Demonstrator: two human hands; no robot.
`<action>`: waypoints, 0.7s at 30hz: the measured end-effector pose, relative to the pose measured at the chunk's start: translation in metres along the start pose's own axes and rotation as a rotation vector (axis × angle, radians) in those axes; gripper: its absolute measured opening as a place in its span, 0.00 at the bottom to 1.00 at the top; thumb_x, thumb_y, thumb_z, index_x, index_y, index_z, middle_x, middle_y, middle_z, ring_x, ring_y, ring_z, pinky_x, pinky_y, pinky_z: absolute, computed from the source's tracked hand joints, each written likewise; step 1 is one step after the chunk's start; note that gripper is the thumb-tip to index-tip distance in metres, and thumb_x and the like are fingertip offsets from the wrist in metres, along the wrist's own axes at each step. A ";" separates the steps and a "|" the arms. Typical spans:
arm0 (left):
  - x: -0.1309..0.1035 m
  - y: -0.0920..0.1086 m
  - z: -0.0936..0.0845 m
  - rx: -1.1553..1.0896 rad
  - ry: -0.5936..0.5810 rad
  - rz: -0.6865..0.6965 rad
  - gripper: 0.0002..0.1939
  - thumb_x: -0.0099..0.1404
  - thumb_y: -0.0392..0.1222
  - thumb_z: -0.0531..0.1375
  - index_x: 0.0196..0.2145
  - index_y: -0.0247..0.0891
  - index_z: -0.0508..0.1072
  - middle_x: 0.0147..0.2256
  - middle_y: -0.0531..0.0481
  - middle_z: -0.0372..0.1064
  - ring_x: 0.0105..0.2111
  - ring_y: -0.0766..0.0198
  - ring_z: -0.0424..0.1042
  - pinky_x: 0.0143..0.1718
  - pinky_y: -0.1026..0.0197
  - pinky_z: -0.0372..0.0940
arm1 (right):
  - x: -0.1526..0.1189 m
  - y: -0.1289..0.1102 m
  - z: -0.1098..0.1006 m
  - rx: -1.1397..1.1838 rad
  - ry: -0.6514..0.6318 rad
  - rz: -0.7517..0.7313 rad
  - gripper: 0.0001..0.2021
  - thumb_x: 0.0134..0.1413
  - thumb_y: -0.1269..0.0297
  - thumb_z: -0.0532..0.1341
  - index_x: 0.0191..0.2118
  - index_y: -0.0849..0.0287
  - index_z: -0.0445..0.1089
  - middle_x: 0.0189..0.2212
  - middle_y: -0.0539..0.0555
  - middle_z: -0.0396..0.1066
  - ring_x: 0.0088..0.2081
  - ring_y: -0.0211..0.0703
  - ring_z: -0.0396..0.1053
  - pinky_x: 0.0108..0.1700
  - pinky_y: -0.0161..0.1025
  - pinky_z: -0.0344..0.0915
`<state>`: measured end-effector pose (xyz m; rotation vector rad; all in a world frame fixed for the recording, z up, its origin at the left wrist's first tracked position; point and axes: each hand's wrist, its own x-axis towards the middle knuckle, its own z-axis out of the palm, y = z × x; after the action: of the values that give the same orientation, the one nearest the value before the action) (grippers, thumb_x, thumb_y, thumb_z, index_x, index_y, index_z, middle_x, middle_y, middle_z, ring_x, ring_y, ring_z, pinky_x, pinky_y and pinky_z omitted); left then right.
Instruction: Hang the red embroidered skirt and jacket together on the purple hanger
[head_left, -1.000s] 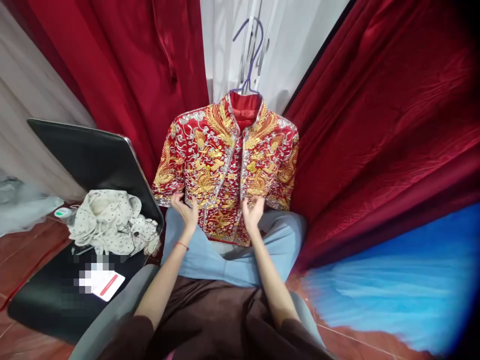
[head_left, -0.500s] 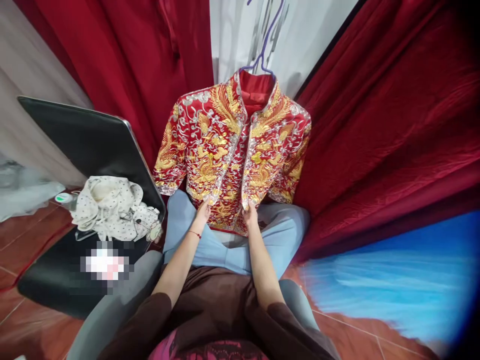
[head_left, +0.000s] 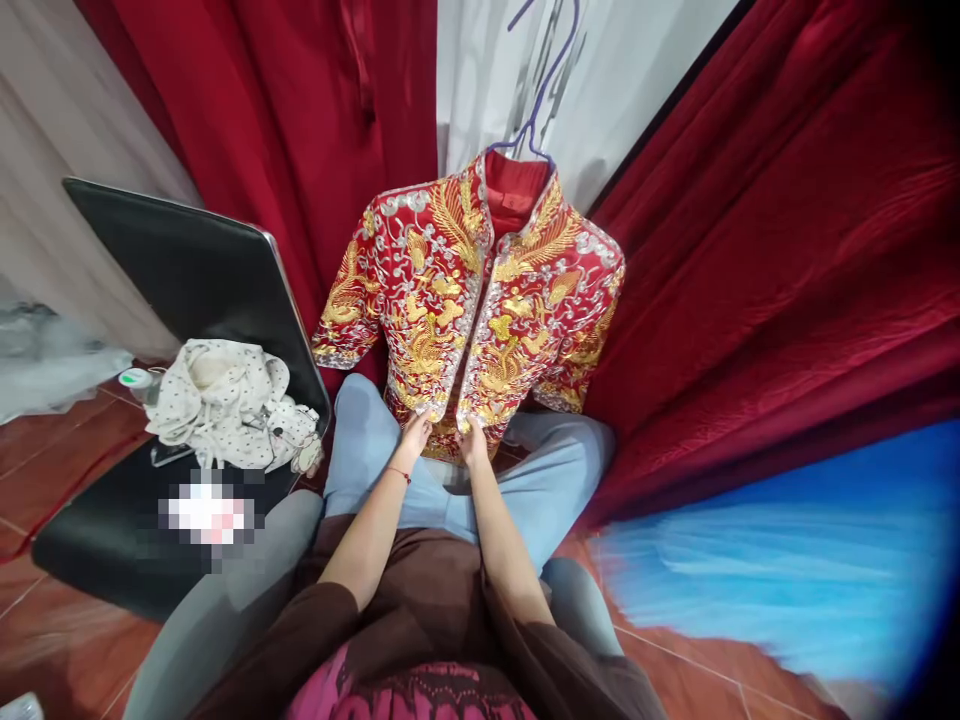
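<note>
A red jacket [head_left: 420,270] with gold and silver embroidery hangs upright in front of me on a purple wire hanger [head_left: 534,125]. Its lower part rests between my knees. My left hand [head_left: 416,436] pinches the bottom corner of the left front panel, and a thin red bracelet circles that wrist. The bottom corner of the right front panel is gripped by my right hand [head_left: 472,441]. Only a narrow gap separates the two front edges. The hanger's hook shows near the top of the view.
At the left, a black chair [head_left: 187,270] bears a white spotted cloth bag [head_left: 225,400] and a blurred-out item. A capped bottle [head_left: 137,380] is beside it. Red curtains [head_left: 750,250] hang around, with blue tulle [head_left: 750,560] at the lower right.
The right hand has moved left with its panel corner, bringing the jacket's front edges closer together. The view has shifted slightly.
</note>
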<state>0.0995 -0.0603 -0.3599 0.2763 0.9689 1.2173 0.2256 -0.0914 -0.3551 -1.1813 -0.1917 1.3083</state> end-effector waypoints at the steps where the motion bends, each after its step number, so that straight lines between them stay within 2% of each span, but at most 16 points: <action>1: -0.001 0.002 0.000 -0.007 -0.017 -0.022 0.14 0.48 0.34 0.72 0.28 0.36 0.70 0.24 0.57 0.68 0.24 0.74 0.64 0.30 0.68 0.57 | -0.001 -0.003 0.000 0.011 -0.021 0.014 0.14 0.39 0.59 0.70 0.30 0.53 0.64 0.23 0.41 0.69 0.24 0.33 0.65 0.28 0.31 0.64; 5: -0.003 0.004 0.005 -0.025 -0.104 -0.104 0.11 0.50 0.31 0.70 0.26 0.35 0.70 0.26 0.53 0.70 0.25 0.72 0.66 0.29 0.67 0.59 | -0.005 -0.009 0.005 0.024 -0.125 0.072 0.13 0.43 0.59 0.69 0.29 0.53 0.64 0.20 0.42 0.66 0.22 0.33 0.63 0.27 0.31 0.64; 10: -0.004 0.003 0.010 -0.026 -0.176 -0.146 0.09 0.51 0.31 0.70 0.31 0.34 0.76 0.31 0.50 0.74 0.29 0.71 0.69 0.30 0.67 0.60 | -0.009 -0.013 0.004 0.014 -0.229 0.121 0.16 0.42 0.57 0.72 0.27 0.54 0.63 0.16 0.41 0.58 0.19 0.32 0.59 0.25 0.32 0.62; 14: -0.006 0.002 0.011 -0.019 -0.198 -0.150 0.10 0.51 0.31 0.71 0.31 0.33 0.77 0.30 0.51 0.74 0.26 0.73 0.66 0.29 0.68 0.60 | -0.011 -0.013 0.003 0.014 -0.255 0.098 0.18 0.40 0.57 0.73 0.25 0.55 0.63 0.15 0.39 0.56 0.19 0.30 0.57 0.25 0.31 0.62; 21: -0.011 0.005 0.013 -0.001 -0.245 -0.178 0.09 0.51 0.33 0.72 0.30 0.33 0.77 0.27 0.51 0.73 0.24 0.74 0.64 0.26 0.67 0.57 | -0.012 -0.008 0.010 -0.043 -0.258 0.020 0.19 0.35 0.58 0.75 0.23 0.56 0.63 0.15 0.41 0.59 0.19 0.30 0.56 0.24 0.31 0.60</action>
<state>0.1061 -0.0644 -0.3438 0.3231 0.7633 0.9961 0.2196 -0.0941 -0.3387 -1.0496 -0.3984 1.4792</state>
